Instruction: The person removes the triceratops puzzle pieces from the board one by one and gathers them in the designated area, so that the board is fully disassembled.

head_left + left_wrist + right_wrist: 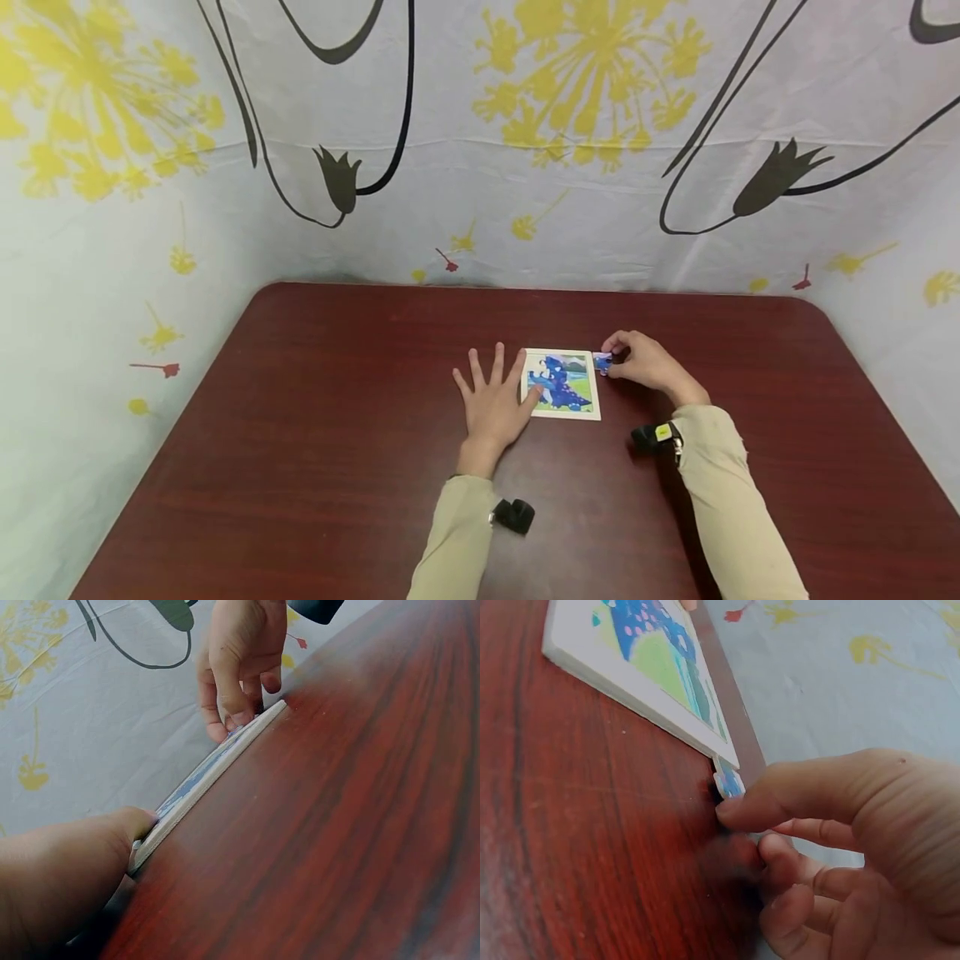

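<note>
A white-framed puzzle board (598,400) with a blue dinosaur picture lies flat on the table. The left hand (495,410) rests with fingers spread at its left side, the thumb over the picture; in the left wrist view that thumb lies on the board (189,806). At the board's upper right corner, the right hand (651,365) pinches a small blue puzzle piece (602,362) between thumb and finger. The right wrist view shows the piece (729,782) against the board's (649,712) corner, partly hidden by the right hand (855,840).
The dark red wooden table (300,433) extends around the board on all sides. Behind it hangs a pale cloth (420,200) with yellow and grey plant prints. A small black device is strapped at each wrist.
</note>
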{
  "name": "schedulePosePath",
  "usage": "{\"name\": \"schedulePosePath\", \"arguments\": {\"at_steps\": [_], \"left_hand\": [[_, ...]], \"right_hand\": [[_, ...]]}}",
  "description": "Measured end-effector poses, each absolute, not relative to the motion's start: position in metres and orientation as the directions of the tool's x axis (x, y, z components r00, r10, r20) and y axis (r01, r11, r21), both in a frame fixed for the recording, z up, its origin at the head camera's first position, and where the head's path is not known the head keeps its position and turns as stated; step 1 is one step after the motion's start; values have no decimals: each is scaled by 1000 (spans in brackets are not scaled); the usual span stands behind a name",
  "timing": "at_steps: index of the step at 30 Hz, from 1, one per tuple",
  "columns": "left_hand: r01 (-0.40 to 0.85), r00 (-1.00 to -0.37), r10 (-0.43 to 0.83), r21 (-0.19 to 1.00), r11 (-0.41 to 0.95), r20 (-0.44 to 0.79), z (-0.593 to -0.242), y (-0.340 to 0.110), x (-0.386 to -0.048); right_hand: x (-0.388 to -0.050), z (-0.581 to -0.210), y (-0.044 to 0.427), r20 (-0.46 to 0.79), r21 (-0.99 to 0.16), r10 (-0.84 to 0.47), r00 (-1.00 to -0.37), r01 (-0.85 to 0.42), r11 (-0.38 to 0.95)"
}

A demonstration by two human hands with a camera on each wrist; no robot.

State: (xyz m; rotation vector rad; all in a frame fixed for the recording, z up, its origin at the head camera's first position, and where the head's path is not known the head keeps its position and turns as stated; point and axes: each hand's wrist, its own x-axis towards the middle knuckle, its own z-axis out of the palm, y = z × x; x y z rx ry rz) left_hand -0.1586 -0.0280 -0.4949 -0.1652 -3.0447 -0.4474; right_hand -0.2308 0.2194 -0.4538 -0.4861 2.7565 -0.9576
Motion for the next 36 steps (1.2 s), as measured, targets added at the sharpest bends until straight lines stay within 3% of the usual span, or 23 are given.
{"name": "schedulePosePath", "arguments": {"at_steps": [18, 29, 36], "left_hand": [[112, -993, 95, 279, 954, 73, -494, -30, -163], [110, -994, 96, 293, 950, 61, -494, -29, -161], [104, -994, 92, 297, 949, 56, -494, -28, -160]], "right_hand": [[-228, -462, 225, -90, -749, -307, -947, -139, 648], [-220, -442, 215, 106, -691, -378, -920, -342, 637], [-217, -437, 180, 55, -611, -518, -853, -439, 658]]}}
